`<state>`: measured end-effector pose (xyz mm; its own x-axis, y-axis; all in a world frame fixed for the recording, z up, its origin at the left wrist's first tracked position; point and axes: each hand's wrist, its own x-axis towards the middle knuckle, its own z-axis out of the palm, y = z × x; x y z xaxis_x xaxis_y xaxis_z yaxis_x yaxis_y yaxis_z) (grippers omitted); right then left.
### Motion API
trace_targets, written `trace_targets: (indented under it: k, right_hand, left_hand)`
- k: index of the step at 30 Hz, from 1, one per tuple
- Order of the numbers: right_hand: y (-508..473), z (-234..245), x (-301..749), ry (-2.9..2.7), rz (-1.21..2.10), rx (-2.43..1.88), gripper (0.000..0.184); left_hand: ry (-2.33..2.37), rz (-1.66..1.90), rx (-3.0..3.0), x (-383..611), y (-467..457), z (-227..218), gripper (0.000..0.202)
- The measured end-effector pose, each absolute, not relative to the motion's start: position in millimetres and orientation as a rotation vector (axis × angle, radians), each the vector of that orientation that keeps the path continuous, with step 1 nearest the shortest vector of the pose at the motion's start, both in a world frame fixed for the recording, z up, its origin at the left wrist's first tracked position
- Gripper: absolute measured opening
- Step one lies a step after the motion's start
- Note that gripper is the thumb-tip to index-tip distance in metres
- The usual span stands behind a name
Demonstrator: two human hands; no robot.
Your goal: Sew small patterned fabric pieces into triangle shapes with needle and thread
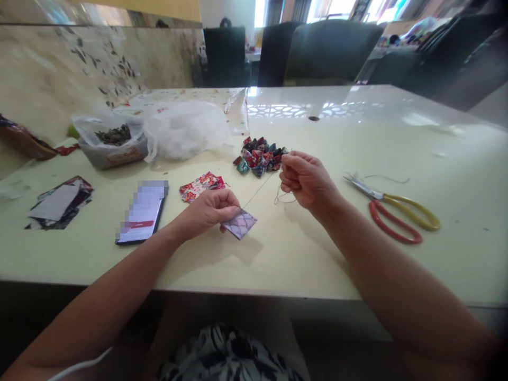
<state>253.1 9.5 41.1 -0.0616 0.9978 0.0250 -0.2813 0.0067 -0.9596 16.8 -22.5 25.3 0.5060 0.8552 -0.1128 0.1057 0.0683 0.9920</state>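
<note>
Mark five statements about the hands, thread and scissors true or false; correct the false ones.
1. The left hand pinches a small patterned piece. True.
2. A thread runs from the patterned piece toward the right hand. True.
3. The right hand is spread wide open. False: its fingers are closed together.
4. The scissors, with one red and one yellow handle, lie on the table. True.
5. The scissors are to the left of the left hand. False: they are to the right of both hands.
</note>
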Motion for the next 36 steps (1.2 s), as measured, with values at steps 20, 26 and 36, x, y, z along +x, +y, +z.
trace_targets:
  k: [20, 26, 36]
  right_hand:
    - [-19, 17, 211, -1.542, 1.588, -1.069, 0.027]
    - [-21, 14, 207, -1.544, 1.488, -1.092, 0.030]
    - [-22, 17, 210, -1.678, 1.026, -1.093, 0.017]
  left_hand:
    - [1.044, 1.034, 1.412, 17, -21, 14, 0.023]
    - [1.006, 1.049, 1.276, 19, -20, 13, 0.027]
    - [1.063, 1.089, 1.235, 18, -19, 11, 0.026]
